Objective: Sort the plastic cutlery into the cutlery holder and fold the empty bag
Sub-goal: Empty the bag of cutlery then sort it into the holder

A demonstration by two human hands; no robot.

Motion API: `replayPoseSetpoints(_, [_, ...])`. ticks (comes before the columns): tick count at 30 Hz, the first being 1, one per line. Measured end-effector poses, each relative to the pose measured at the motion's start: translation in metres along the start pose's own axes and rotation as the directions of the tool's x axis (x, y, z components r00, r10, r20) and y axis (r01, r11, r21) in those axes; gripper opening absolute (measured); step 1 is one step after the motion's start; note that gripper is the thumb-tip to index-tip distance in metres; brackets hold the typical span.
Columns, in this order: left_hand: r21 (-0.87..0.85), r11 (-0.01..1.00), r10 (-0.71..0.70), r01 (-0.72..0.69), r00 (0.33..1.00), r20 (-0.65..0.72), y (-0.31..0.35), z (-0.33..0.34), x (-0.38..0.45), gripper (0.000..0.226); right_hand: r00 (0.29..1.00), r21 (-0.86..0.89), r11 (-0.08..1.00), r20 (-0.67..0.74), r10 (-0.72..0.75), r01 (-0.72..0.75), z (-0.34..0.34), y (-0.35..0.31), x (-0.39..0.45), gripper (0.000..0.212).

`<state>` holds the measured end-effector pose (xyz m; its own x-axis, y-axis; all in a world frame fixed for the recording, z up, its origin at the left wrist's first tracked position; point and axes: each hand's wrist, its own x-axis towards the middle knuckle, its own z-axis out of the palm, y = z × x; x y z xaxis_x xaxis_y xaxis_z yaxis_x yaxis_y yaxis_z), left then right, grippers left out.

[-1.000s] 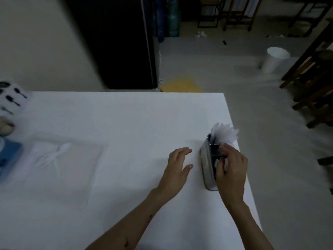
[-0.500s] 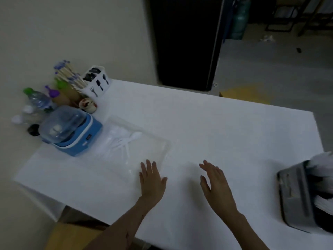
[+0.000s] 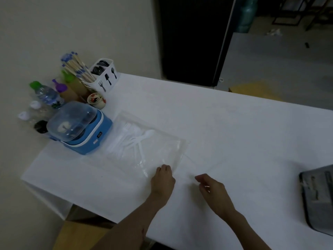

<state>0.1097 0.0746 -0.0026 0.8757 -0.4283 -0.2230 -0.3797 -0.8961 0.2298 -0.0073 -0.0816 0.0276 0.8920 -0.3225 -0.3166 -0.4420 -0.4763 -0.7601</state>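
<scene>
Left hand (image 3: pixel 163 178) in the head view rests with curled fingers on the near edge of the clear bag (image 3: pixel 155 152); I cannot tell if it pinches the film or only presses it. Right hand (image 3: pixel 211 188) is beside the bag's near right corner, fingers loosely bent, holding nothing that I can see. White plastic cutlery (image 3: pixel 133 139) lies inside the bag, toward its far left side. On the white tabletop (image 3: pixel 234 134) the cutlery holder (image 3: pixel 105 74) stands at the far left corner, well apart from the bag. To open the bag well, I think one hand should pin the edge while the other lifts the upper layer, slowly, so the light cutlery does not slide out.
</scene>
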Motion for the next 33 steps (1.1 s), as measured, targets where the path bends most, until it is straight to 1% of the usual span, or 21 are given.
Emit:
replayPoseSetpoints(2, [-0.077,0.997,0.012,-0.016,0.998,-0.057,-0.002,-0.002,0.005,0.020,0.999,0.022,0.998,-0.004,0.053,-0.053,-0.001,0.002,0.000,0.022])
replayPoseSetpoints(4, [-0.203,0.978,0.048,-0.052,0.999,-0.025,0.000,-0.003,0.005,0.016,0.995,0.047,0.995,-0.031,0.093,-0.092,-0.002,0.004,0.001,0.018])
replayPoseSetpoints(6, [-0.382,0.919,0.105,-0.096,0.994,0.003,0.011,0.001,-0.003,0.009,0.987,0.073,0.986,-0.040,0.153,-0.150,-0.003,0.006,0.003,0.017])
replayPoseSetpoints(7, [-0.452,0.884,0.147,-0.123,0.989,0.018,0.020,0.004,-0.010,0.009,0.977,0.133,0.970,-0.039,0.208,-0.202,-0.005,0.005,0.003,0.021])
replayPoseSetpoints(10, [-0.626,0.763,0.265,-0.160,0.961,0.077,0.060,0.012,-0.032,0.009,0.902,0.401,0.843,-0.087,0.424,-0.358,-0.009,0.011,0.004,0.037])
replayPoseSetpoints(12, [-0.735,0.663,0.359,-0.139,0.921,0.149,0.085,0.011,-0.043,0.004,0.851,0.355,0.853,-0.226,0.475,-0.382,-0.016,0.024,0.002,0.038])
replayPoseSetpoints(14, [-0.737,0.658,0.415,-0.158,0.892,0.179,0.096,0.012,-0.045,0.008,0.779,0.288,0.849,-0.346,0.523,-0.443,-0.029,0.037,-0.004,0.034])
replayPoseSetpoints(15, [-0.701,0.689,0.381,-0.184,0.915,0.134,0.095,0.012,-0.043,0.012,0.750,0.299,0.836,-0.374,0.546,-0.460,-0.036,0.044,-0.007,0.032])
replayPoseSetpoints(16, [-0.648,0.731,0.300,-0.214,0.954,0.024,0.090,0.013,-0.038,0.015,0.735,0.319,0.827,-0.384,0.560,-0.463,-0.042,0.051,-0.010,0.030])
replayPoseSetpoints(17, [-0.587,0.774,0.199,-0.236,0.972,-0.129,0.082,0.010,-0.031,0.014,0.732,0.331,0.822,-0.379,0.566,-0.464,-0.047,0.057,-0.012,0.029])
replayPoseSetpoints(18, [-0.531,0.815,0.097,-0.230,0.959,-0.267,0.070,0.008,-0.023,0.013,0.738,0.336,0.821,-0.368,0.566,-0.462,-0.051,0.062,-0.014,0.027])
replayPoseSetpoints(19, [-0.481,0.858,-0.014,-0.179,0.929,-0.369,0.056,0.005,-0.012,0.016,0.746,0.340,0.820,-0.352,0.566,-0.461,-0.055,0.065,-0.016,0.024])
replayPoseSetpoints(20, [-0.441,0.894,-0.129,-0.077,0.899,-0.419,0.041,0.000,-0.002,0.021,0.752,0.343,0.820,-0.343,0.563,-0.458,-0.056,0.069,-0.017,0.019])
replayPoseSetpoints(21, [-0.417,0.907,-0.248,0.063,0.879,-0.407,0.027,-0.005,0.007,0.028,0.755,0.343,0.821,-0.339,0.561,-0.456,-0.056,0.072,-0.017,0.016])
replayPoseSetpoints(22, [-0.408,0.888,-0.362,0.212,0.870,-0.336,0.016,-0.011,0.014,0.036,0.757,0.339,0.823,-0.339,0.558,-0.455,-0.056,0.074,-0.017,0.018])
replayPoseSetpoints(24, [-0.384,0.800,-0.540,0.461,0.833,-0.123,0.000,-0.018,0.019,0.051,0.762,0.328,0.827,-0.336,0.554,-0.456,-0.055,0.077,-0.016,0.021])
replayPoseSetpoints(25, [-0.383,0.774,-0.567,0.505,0.821,-0.062,-0.005,-0.018,0.020,0.052,0.766,0.317,0.831,-0.336,0.548,-0.457,-0.055,0.077,-0.015,0.021])
replayPoseSetpoints(27, [-0.434,0.778,-0.532,0.455,0.844,-0.070,-0.008,-0.017,0.019,0.038,0.772,0.304,0.840,-0.340,0.537,-0.450,-0.055,0.078,-0.015,0.022])
replayPoseSetpoints(29, [-0.500,0.774,-0.517,0.390,0.844,-0.142,-0.001,-0.021,0.016,0.019,0.777,0.288,0.851,-0.353,0.521,-0.440,-0.056,0.078,-0.015,0.023])
replayPoseSetpoints(30, [-0.522,0.767,-0.525,0.372,0.832,-0.178,0.005,-0.026,0.013,0.016,0.779,0.279,0.857,-0.362,0.512,-0.434,-0.056,0.079,-0.014,0.024])
replayPoseSetpoints(33, [-0.562,0.794,-0.465,0.230,0.825,-0.320,0.025,-0.050,0.000,0.019,0.776,0.289,0.857,-0.370,0.511,-0.427,-0.060,0.080,-0.014,0.026])
